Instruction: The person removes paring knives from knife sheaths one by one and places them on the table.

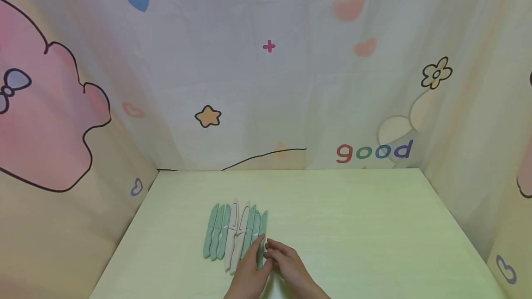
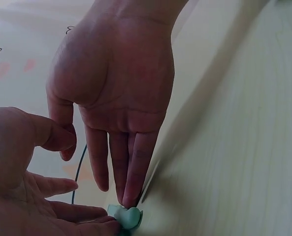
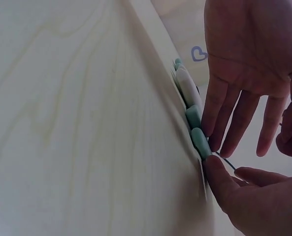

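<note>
Eight knives (image 1: pixel 233 225), three green, two pale, three green, lie side by side on the table (image 1: pixel 353 225), their tips just past twelve o'clock and their handles toward six. The row spreads from the two hands toward nine and ten o'clock.

The left hand (image 1: pixel 251 269) enters from six o'clock and aims at about one, partly covering the handles of the three green knives at the row's three o'clock end. Its fingers are extended and loose, its thumb bent toward the other hand.

The right hand (image 1: pixel 288 266) comes in from about four o'clock and slants toward ten or eleven, its thumb stretched toward the left hand. Its fingers are relaxed, a little bent in the head view and nearly straight in the left wrist view.

The palms face each other across the outermost green handle (image 3: pixel 201 142). In the wrist views fingertips of both hands meet it, unclenched; how firmly they press, one cannot tell.
</note>
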Demonstrator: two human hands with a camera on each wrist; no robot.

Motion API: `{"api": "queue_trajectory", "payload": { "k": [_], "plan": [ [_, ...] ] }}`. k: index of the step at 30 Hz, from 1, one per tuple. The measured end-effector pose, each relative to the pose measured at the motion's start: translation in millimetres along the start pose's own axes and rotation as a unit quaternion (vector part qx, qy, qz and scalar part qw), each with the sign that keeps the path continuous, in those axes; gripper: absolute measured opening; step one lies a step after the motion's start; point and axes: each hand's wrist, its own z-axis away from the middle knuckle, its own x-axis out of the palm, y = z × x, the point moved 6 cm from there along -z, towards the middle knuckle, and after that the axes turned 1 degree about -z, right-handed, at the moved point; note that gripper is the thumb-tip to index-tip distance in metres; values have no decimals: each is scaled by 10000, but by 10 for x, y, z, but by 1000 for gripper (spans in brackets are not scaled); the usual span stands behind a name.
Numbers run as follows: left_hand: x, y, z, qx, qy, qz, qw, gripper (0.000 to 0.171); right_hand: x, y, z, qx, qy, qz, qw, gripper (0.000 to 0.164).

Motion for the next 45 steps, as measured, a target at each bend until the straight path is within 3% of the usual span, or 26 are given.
{"api": "queue_trajectory", "payload": {
  "k": [12,17,22,32,37,45],
  "plan": [
    [36,25,-71,-278,294,84,9991,58,-42,-42,31,-6,123,227,9997,47],
    [45,28,-93,-409,464,-207,9979,56,-48,-47,36,-16,175,265,9995,46],
    [51,72,-108,-311,581,-531,9964,55,-50,-57,43,-62,262,315,9991,45],
    [67,98,-172,-422,639,-809,9938,52,-101,-73,34,43,496,459,9977,44],
    [47,127,-185,-190,893,-847,9922,50,-113,-86,47,110,580,374,9976,42],
    [10,154,-194,265,1465,-1166,9820,53,-134,-81,32,146,575,115,9982,41]
  ]
}}
